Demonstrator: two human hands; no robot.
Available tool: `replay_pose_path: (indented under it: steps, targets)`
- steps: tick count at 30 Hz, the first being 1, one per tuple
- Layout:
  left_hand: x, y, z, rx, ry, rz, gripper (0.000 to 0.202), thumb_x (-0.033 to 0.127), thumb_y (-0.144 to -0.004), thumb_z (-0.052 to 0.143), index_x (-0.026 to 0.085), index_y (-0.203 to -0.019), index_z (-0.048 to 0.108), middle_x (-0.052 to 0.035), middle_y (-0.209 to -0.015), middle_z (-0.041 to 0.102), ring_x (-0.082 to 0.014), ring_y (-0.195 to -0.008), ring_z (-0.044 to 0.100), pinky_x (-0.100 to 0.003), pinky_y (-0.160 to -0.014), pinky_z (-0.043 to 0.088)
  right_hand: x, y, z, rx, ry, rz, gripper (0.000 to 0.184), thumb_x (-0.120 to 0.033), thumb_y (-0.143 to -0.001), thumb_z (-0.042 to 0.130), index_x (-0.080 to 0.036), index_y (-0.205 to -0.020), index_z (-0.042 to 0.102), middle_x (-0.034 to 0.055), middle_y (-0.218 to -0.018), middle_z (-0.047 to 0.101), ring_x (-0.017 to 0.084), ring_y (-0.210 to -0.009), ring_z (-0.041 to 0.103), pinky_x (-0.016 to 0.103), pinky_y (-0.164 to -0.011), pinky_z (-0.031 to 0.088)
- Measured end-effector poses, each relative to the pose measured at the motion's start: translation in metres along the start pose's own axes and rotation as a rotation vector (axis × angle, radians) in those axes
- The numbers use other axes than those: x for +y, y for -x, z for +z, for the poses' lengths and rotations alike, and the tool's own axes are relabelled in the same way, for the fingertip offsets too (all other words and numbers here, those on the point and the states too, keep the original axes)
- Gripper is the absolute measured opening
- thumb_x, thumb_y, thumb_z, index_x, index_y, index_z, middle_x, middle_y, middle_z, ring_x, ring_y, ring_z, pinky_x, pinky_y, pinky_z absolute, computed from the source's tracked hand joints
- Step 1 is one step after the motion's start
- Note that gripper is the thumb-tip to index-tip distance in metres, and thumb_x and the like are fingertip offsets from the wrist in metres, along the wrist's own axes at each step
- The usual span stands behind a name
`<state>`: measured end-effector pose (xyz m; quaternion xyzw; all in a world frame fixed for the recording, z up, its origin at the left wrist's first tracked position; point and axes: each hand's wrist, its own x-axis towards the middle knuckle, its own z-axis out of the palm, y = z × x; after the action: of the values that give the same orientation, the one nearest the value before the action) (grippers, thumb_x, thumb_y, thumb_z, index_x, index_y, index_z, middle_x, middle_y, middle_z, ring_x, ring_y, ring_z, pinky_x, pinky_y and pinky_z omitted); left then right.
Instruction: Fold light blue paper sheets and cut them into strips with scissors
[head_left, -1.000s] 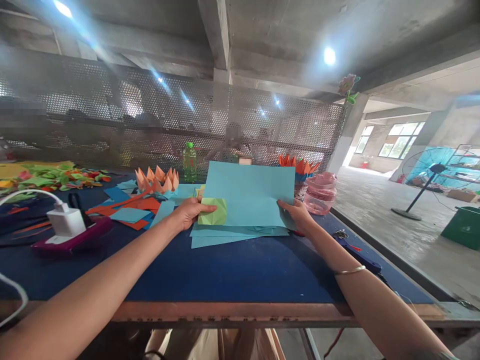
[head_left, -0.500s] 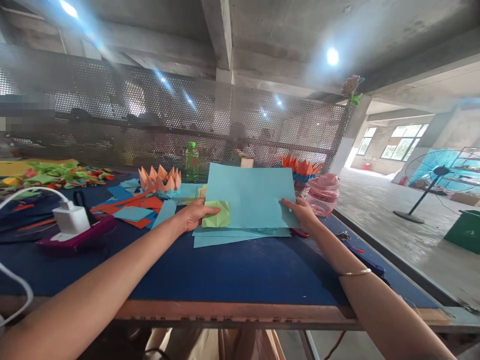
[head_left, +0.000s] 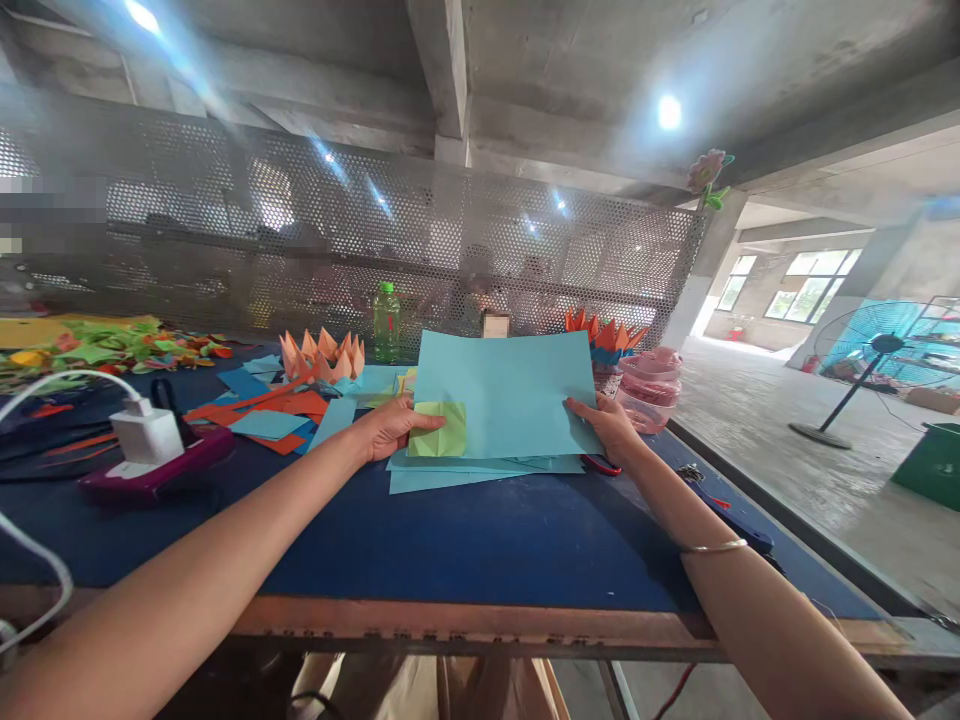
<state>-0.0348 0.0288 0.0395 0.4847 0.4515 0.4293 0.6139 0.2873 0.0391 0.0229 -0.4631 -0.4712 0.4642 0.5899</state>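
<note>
Left hand point(head_left: 394, 430) lying open on green folded paper point(head_left: 436, 430), atop pale blue sheet point(head_left: 510, 380); right hand point(head_left: 609, 428) gripping sheet's right edge. Sheet on looser blue sheets point(head_left: 450, 482), mid dark blue tabletop point(head_left: 480, 535). Hands, sheet barely shifted since moment ago

Smooth, matt blue paper sheet point(head_left: 502, 380)

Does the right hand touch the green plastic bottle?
No: the right hand holds the light-blue paper sheet, apart from the green plastic bottle.
</note>
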Motion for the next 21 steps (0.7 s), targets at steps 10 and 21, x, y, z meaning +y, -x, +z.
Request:
replay_pose_path:
  steps: [10, 21]
  targets:
    - [0.001, -0.001, -0.002, 0.022, 0.046, 0.016, 0.037, 0.011, -0.05, 0.086, 0.014, -0.083, 0.069, -0.0076, -0.08, 0.076, -0.0214, -0.071, 0.072, -0.031, -0.066, 0.058, -0.022, 0.007, -0.001, -0.146, -0.178, 0.061, 0.048, -0.065, -0.074, 0.058, -0.022, -0.093, 0.068, 0.0083, -0.096, 0.073, 0.027, -0.087, 0.068, 0.037, -0.07, 0.055]
    - [0.007, 0.004, 0.005, 0.053, 0.042, 0.036, 0.029, 0.01, -0.053, 0.085, 0.014, -0.078, 0.07, -0.0055, -0.075, 0.076, -0.0205, -0.067, 0.071, -0.029, -0.063, 0.057, -0.025, 0.019, 0.022, -0.377, -0.273, 0.134, 0.069, -0.079, -0.076, 0.04, -0.022, -0.105, 0.067, 0.0108, -0.113, 0.068, 0.027, -0.101, 0.063, 0.04, -0.087, 0.051]
